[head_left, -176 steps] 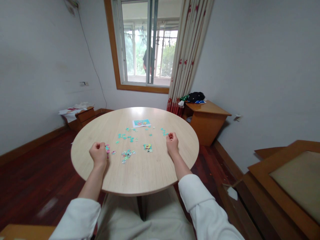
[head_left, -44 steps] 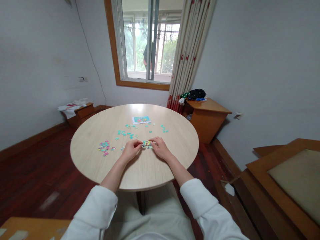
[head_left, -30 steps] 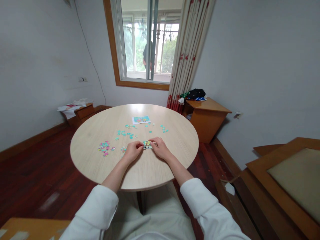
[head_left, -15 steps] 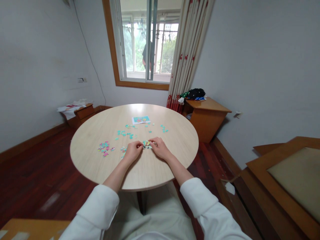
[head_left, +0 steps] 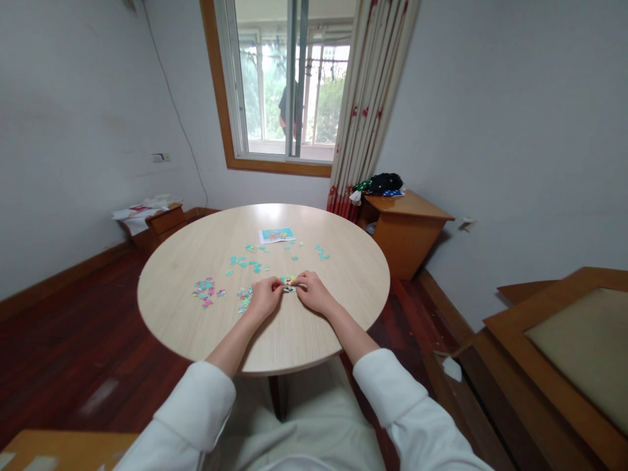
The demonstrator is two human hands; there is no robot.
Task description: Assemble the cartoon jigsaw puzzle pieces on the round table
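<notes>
A small joined patch of jigsaw puzzle (head_left: 288, 281), yellow, teal and dark, lies flat on the round table (head_left: 289, 340) between my hands. My left hand (head_left: 265, 296) is closed in a pinch at the patch's left edge, on what looks like a puzzle piece mostly hidden by the fingertips. From the other side, my right hand (head_left: 315, 292) has its thumb and bent fingers closed on the patch's right part, covering some of it. Loose multicoloured puzzle pieces (head_left: 243, 301) lie just left of my left hand, partly behind it.
Pink and mixed pieces (head_left: 203, 291) are heaped at the left. Teal pieces (head_left: 258, 267) lie farther back, others (head_left: 322, 253) to the right. A printed picture card (head_left: 277, 235) lies beyond them. A cabinet (head_left: 409, 226) stands behind the table; a person (head_left: 283, 108) shows through the window.
My left hand has shifted slightly right. My right fingers have moved a little toward me, and more of the patch's yellow top shows.
</notes>
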